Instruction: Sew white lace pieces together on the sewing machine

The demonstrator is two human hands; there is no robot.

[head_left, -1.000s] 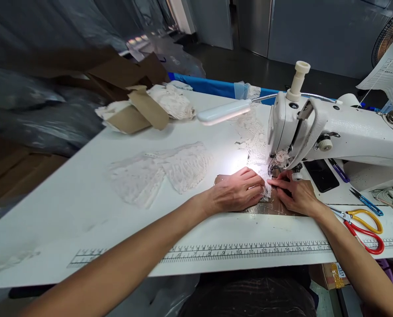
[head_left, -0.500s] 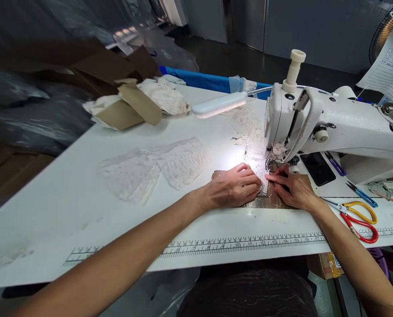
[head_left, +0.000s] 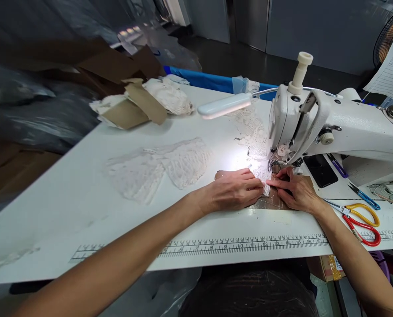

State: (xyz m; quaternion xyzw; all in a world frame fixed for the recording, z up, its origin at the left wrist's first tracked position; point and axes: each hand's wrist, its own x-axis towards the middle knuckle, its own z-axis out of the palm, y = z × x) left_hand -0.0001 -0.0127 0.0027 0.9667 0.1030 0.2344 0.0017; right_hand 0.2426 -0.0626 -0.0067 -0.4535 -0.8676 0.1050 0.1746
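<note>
A narrow piece of white lace (head_left: 259,170) runs under the presser foot of a white sewing machine (head_left: 284,119). Curled over its left edge is my left hand (head_left: 238,189), fingers closed together and fingertips pressing the lace down. My right hand (head_left: 292,189) sits just right of the needle area, its thumb and index finger closed at the lace's right edge. Both hands rest on a shiny metallic plate (head_left: 265,202) in the table. More lace (head_left: 249,125) trails behind the machine's foot. Exactly how the fingertips grip is partly hidden.
White lace pieces (head_left: 163,167) lie left of my hands. A lamp (head_left: 224,105) lights the sewing spot. Scissors (head_left: 361,222), blue snips (head_left: 365,197) and a black phone (head_left: 320,171) are at right. A ruler strip (head_left: 242,246) follows the table's front edge; bundled fabric (head_left: 170,97) sits far back.
The whole view has shifted slightly, so the table and machine appear a little further right. My hands keep nearly the same place by the needle, still on the lace.
</note>
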